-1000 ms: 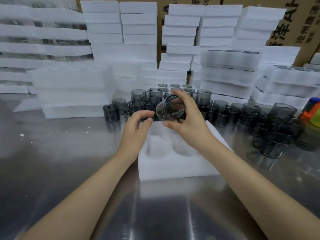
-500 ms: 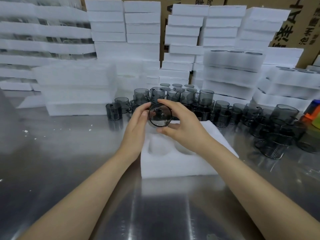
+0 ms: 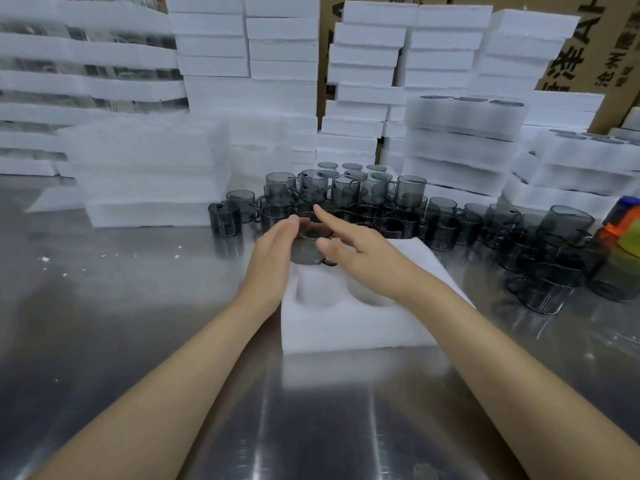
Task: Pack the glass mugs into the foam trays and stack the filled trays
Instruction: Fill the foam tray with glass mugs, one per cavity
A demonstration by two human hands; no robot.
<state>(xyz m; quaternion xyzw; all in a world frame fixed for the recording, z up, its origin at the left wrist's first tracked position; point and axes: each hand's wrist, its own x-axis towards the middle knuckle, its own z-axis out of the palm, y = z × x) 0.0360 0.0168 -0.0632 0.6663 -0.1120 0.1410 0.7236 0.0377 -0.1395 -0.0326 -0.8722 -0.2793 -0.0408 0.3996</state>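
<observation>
A white foam tray with round pockets lies on the steel table in front of me. A smoky grey glass mug sits low at the tray's far-left pocket, its handle pointing toward me. My left hand lies flat against the mug's left side. My right hand has its thumb on the mug's near side and its index finger stretched over the rim. The two near pockets are bare. Many loose grey mugs stand just behind the tray.
More mugs crowd the table to the right, beside an orange and blue object. A low foam stack stands at left and trays holding mugs at right. Tall tray stacks and cardboard boxes fill the back.
The mug was held up and tilted in my right hand above the tray. Both hands have brought it down into the far-left pocket, and my fingers have straightened out.
</observation>
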